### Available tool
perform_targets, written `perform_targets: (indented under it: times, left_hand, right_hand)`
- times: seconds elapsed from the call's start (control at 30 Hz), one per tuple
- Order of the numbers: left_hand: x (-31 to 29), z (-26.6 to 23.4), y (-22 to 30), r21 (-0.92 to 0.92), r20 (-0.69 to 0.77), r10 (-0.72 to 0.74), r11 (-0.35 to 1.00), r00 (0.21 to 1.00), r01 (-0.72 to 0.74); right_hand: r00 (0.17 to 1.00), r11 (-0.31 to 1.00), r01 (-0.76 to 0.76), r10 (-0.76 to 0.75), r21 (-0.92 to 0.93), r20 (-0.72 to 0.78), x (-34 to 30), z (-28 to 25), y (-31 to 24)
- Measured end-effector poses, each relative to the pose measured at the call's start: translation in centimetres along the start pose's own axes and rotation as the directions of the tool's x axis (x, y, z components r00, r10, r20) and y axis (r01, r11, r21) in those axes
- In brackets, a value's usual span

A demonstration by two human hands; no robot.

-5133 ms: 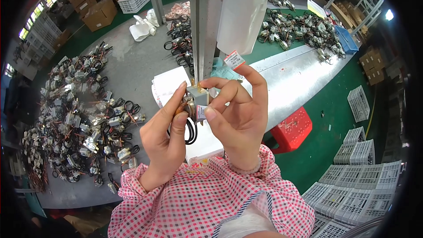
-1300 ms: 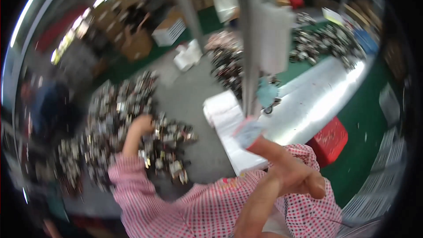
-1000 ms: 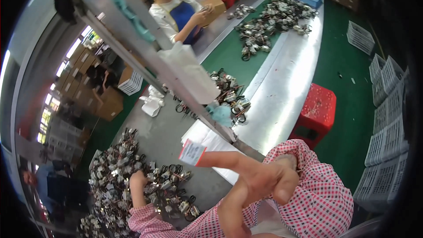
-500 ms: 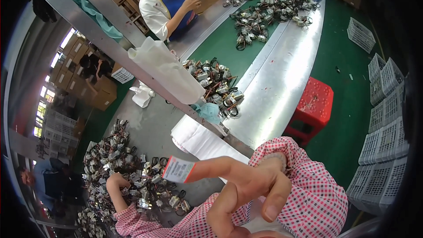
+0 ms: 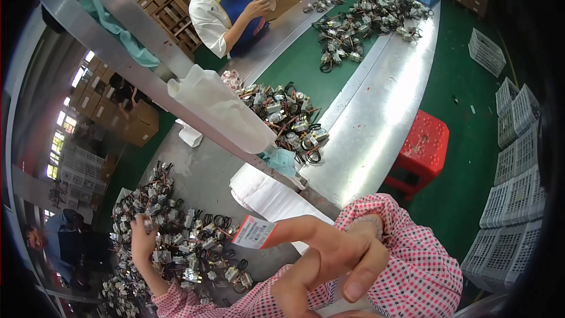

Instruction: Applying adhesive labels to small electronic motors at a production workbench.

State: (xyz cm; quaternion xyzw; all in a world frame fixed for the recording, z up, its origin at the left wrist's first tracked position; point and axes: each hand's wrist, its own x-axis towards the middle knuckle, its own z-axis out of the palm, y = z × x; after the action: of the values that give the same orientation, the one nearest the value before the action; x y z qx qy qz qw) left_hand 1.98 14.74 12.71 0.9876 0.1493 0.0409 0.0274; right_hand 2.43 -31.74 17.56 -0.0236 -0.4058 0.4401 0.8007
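My left hand [image 5: 143,240] is raised over the left side of a heap of small metal parts with black cables [image 5: 203,241]. Its fingers are closed on a small silvery part [image 5: 148,224], whose exact kind I cannot make out. My right hand [image 5: 332,250] is close in front, index finger stretched out and thumb apart, gripping nothing. At that index fingertip clings a white label with a red edge [image 5: 255,232]. Both arms wear pink checked sleeves.
A white paper roll [image 5: 265,191] lies beyond my right hand, below a metal beam [image 5: 159,97] with a white bag [image 5: 218,106]. More cabled parts [image 5: 288,118] lie on the green belt [image 5: 294,79]. A red stool [image 5: 422,147] stands right. A co-worker [image 5: 220,12] handles a part across the line.
My left hand has come up out of the heap, now with a small part in its fingers. The label on my right index finger has shifted slightly right and tilted.
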Motion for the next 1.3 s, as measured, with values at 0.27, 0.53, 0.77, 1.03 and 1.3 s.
perform_targets:
  times: [0.27,0.53,0.77,1.03,1.3]
  left_hand:
    - [-4.0,-1.4,16.4,-0.816,-0.493,0.013,0.341,0.870,-0.468]
    - [-7.7,1.5,27.3,-0.801,-0.555,-0.038,-0.243,0.831,-0.546]
    - [-8.4,1.8,28.6,-0.824,-0.545,0.042,-0.212,0.837,-0.526]
    - [-8.6,2.0,27.4,-0.853,-0.511,0.044,-0.149,0.859,-0.500]
    - [-8.0,2.3,27.0,-0.853,-0.516,0.095,-0.151,0.851,-0.500]
  right_hand:
    - [0.920,0.835,0.202,-0.341,-0.511,-0.193,0.1,-4.9,2.6]
    - [0.687,0.347,0.195,-0.715,-0.917,-0.125,1.4,-7.0,3.4]
    - [0.667,0.185,0.134,-0.744,-0.974,-0.049,2.2,-6.9,4.0]
    - [0.708,0.111,-0.040,-0.699,-0.993,-0.107,2.5,-6.9,4.0]
    - [0.711,0.117,-0.075,-0.690,-0.990,-0.136,2.6,-7.2,3.9]
